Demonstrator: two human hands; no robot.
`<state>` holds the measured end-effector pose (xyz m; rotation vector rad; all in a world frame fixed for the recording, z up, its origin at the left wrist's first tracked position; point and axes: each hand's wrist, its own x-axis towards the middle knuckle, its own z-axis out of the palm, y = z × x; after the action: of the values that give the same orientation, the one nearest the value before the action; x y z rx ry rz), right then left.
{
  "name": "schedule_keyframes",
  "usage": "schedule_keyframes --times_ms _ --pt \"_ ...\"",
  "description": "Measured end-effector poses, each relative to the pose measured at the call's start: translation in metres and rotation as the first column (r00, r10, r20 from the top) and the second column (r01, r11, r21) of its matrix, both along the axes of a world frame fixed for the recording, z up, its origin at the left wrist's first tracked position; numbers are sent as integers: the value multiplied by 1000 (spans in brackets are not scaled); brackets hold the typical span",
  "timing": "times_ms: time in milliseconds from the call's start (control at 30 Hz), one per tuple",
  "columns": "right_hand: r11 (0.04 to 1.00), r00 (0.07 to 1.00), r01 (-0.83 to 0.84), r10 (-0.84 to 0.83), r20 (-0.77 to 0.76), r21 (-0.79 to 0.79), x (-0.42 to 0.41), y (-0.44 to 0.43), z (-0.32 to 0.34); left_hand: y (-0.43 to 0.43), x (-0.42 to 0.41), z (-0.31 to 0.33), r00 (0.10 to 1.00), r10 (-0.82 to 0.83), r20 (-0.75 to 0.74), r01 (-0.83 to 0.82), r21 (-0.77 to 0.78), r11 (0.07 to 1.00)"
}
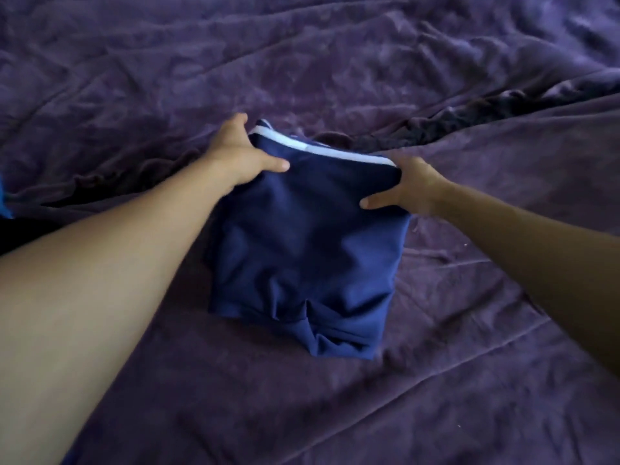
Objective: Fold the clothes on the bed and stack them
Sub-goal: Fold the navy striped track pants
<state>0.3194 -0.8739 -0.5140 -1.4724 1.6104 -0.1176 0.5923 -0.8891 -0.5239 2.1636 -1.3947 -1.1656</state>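
Bare purple sheet (469, 330) surrounds the navy shorts (308, 246); dark fabric (469, 115) lies beyond

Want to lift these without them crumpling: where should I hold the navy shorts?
At the two ends of the pale waistband, one hand from each side, thumbs on top, as the left hand and right hand do. That edge runs straight; the near hem lies bunched.

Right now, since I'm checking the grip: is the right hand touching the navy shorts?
Touching. The head view shows the right hand gripping the navy shorts at the waistband corner, its thumb lying on top of the fabric.
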Motion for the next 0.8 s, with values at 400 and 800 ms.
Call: schedule_keyframes --times_ms 400,800 --pt "869 903 -342 199 -381 -357 -33 113 112 116 -15 148 945 -294 140 312 -126 942" --pt "811 925 -371 281 -256 -452 -110 211 235 264 -88 294 946 -281 161 319 -319 892"
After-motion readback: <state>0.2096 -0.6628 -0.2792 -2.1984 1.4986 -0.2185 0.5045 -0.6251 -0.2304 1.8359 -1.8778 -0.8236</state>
